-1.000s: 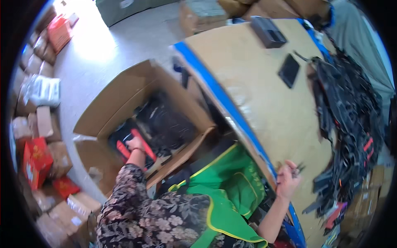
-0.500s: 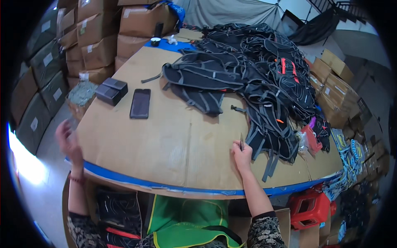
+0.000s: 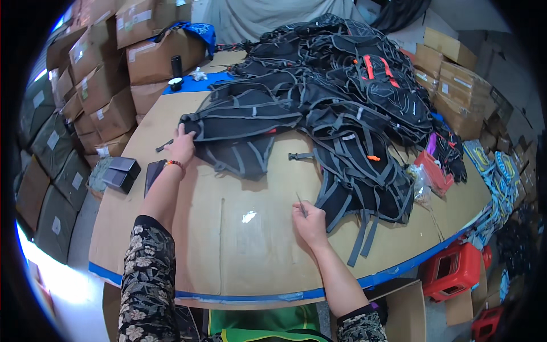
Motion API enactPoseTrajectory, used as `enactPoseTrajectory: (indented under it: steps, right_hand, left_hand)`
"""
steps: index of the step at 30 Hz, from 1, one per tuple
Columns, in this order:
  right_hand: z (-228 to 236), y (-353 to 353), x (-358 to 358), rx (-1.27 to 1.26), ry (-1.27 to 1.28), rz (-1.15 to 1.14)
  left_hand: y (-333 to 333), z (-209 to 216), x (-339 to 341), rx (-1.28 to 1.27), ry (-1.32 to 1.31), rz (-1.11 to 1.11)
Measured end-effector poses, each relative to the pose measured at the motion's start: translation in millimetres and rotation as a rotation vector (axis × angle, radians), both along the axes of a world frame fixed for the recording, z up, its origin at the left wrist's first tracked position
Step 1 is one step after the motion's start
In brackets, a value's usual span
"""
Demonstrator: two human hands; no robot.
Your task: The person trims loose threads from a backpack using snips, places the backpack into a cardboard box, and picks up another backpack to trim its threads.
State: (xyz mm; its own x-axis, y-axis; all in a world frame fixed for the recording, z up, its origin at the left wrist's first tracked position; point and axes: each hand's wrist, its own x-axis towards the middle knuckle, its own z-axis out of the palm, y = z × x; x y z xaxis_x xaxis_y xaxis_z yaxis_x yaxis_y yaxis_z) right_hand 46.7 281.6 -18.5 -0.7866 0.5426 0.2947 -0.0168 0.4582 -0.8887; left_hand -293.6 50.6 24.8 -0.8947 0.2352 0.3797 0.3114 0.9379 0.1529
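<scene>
A black backpack (image 3: 245,117) with grey edging lies spread out at the near left of a big heap of similar packs. My left hand (image 3: 182,145) has reached its left end, and the fingers are closing over the edge of the fabric. Part of the grip is hidden, and the pack's lower flap is blurred. Closed near the table's right middle, my right hand (image 3: 310,222) holds a slim pointed metal tool (image 3: 301,204), its tip upward; whether it is snips or tweezers is unclear. Beside that hand lies another black pack (image 3: 362,182) with loose straps.
A phone (image 3: 154,174), partly behind my left forearm, and a dark box (image 3: 121,174) lie at the table's left. A red tray (image 3: 436,172) sits at the right. Cartons (image 3: 108,114) are stacked behind on the left. Below the table's right edge is a red stool (image 3: 450,271).
My left hand has gone from beyond the table's left edge up to the pack's left end. My right hand still holds the metal tool, now tilted left. The whole view has shifted.
</scene>
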Motion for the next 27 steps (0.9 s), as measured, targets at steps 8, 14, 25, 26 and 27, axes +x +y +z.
enactPoseTrajectory:
  steps: [8, 14, 25, 26, 27]
  right_hand:
    - [-1.3, -1.0, -7.0, 0.004, 0.025, 0.04]
    - [0.4, 6.2, -11.1, -0.375, 0.231, 0.014]
    - [6.3, 12.7, 41.8, -0.843, 0.549, 0.096]
    - [5.4, 17.7, 46.9, -0.896, 0.513, 0.03]
    - [1.9, 13.2, 51.1, -1.08, 0.577, 0.103]
  left_hand:
    - [29.7, 134.3, -34.1, 0.565, 0.128, -0.254]
    - [16.6, 311.8, 58.2, 0.805, 0.148, -0.434]
    - [-100.3, 358.4, 229.8, 1.025, -0.131, -0.677]
    - [-104.0, 354.1, 244.9, 1.001, -0.266, -0.707]
    - [-111.1, 348.0, 245.1, 1.053, -0.37, -0.698]
